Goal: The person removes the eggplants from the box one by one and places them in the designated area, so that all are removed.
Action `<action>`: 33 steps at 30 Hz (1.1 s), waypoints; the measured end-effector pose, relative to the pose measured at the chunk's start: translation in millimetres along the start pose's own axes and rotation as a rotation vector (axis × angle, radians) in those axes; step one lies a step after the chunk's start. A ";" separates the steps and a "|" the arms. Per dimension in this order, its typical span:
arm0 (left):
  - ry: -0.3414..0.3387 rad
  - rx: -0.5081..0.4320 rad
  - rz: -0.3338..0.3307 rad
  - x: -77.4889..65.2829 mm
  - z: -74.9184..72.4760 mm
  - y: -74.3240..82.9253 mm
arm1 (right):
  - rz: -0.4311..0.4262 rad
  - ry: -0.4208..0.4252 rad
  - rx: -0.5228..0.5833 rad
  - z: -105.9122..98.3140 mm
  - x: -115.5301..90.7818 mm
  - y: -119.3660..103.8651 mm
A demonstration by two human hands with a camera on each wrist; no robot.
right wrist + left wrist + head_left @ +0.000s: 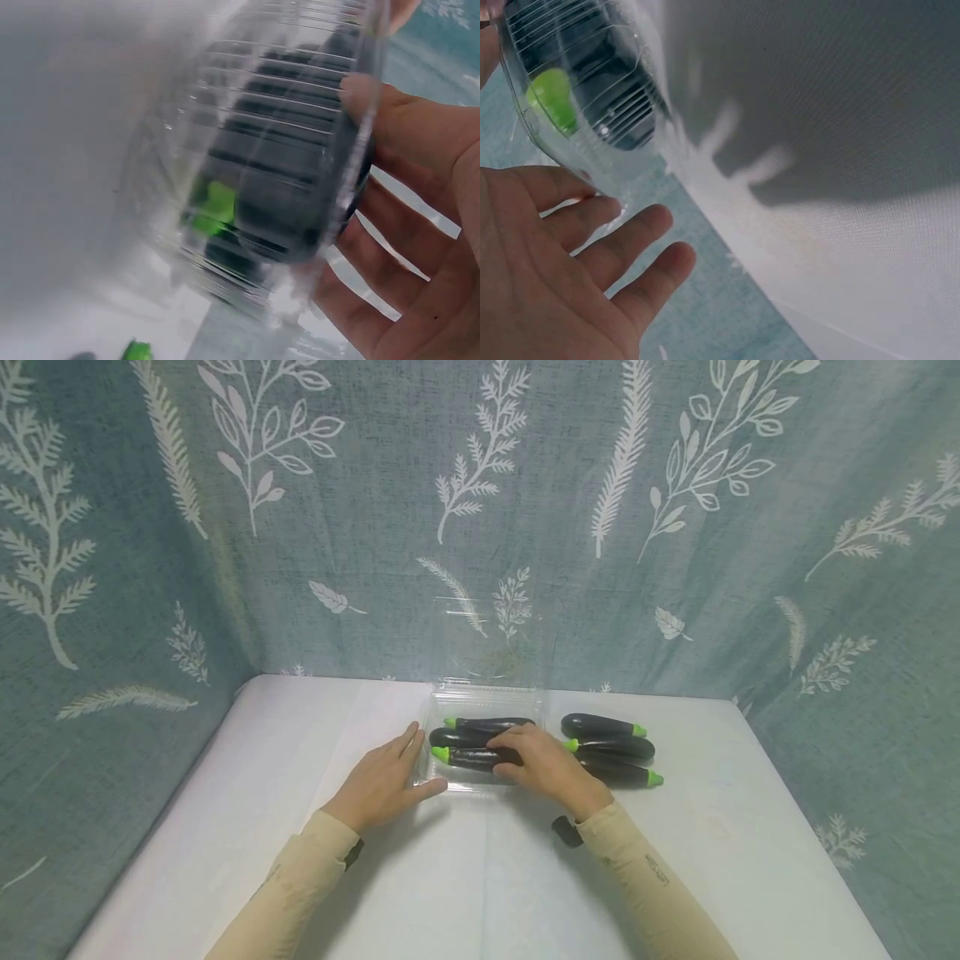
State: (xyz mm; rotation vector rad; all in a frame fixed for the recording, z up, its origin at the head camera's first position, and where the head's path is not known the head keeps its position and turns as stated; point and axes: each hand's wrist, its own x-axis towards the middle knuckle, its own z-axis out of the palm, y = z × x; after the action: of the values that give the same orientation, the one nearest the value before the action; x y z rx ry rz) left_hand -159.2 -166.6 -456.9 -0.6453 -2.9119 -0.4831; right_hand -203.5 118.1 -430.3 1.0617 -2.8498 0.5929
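Head view, left hand [380, 783]: straight-fingered beside box [487, 700] (holding nothing).
Right hand [546, 764]: curled round front eggplant [472, 759].
Risk: snagging the rim [468, 790] could tip box.

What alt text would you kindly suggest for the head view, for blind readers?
A person's right hand grips the nearest of three eggplants in an open clear plastic box, with the left hand at its left edge. Three more eggplants lie to the right on a white table.
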 end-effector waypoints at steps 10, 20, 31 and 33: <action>0.012 -0.011 0.006 0.4 -0.1 -0.1 | -0.020 0.108 -0.014 -18.1 -3.5 -8.6; 0.010 -0.008 0.008 0.0 0.5 -1.0 | -0.112 0.288 -0.017 -41.5 -16.7 -14.8; 0.014 -0.016 0.020 0.4 0.0 -1.3 | -0.190 0.415 -0.010 -68.8 -30.9 -20.7; 0.011 -0.012 0.021 0.7 1.0 -1.6 | -0.188 0.427 -0.007 -70.2 -35.8 -20.6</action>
State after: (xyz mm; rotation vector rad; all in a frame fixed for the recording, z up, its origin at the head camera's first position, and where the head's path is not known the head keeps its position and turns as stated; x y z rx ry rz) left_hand -160.6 -167.4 -458.2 -0.6716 -2.8908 -0.5011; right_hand -169.4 151.8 -364.4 1.0389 -2.3568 0.6952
